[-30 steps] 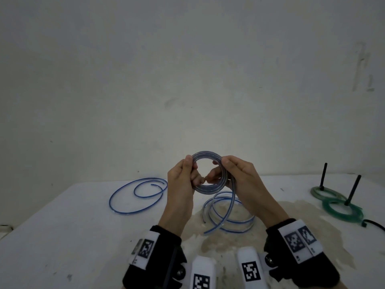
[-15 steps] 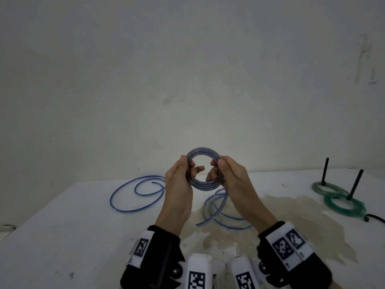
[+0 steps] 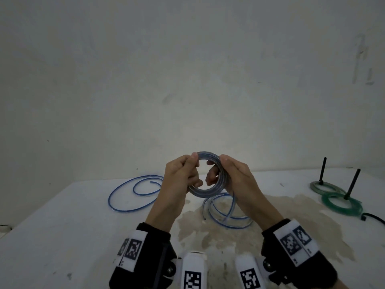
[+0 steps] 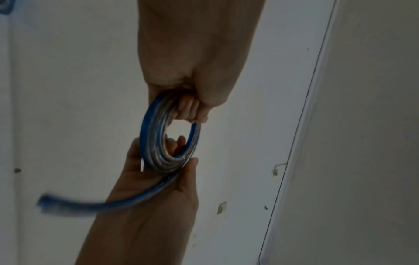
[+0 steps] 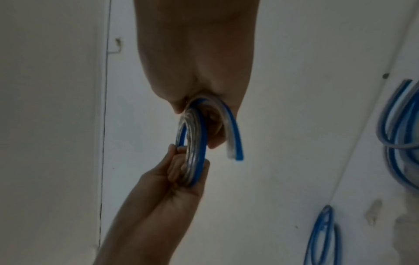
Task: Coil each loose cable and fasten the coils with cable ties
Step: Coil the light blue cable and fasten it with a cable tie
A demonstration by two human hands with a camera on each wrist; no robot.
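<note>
Coil (image 3: 205, 180) upright between hands — left hand (image 3: 181, 180) gripping one side, right hand (image 3: 235, 180) the other, tail hanging right.

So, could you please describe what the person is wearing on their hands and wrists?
The left hand and right hand are bare, without gloves. Each wrist carries a black strap with white tags printed with black square-patterned markers, and white marker-bearing blocks sit below.

Coil (image 3: 205, 187) wound tighter between both hands; loose cable tail (image 3: 227, 213) on table shorter than before.
</note>
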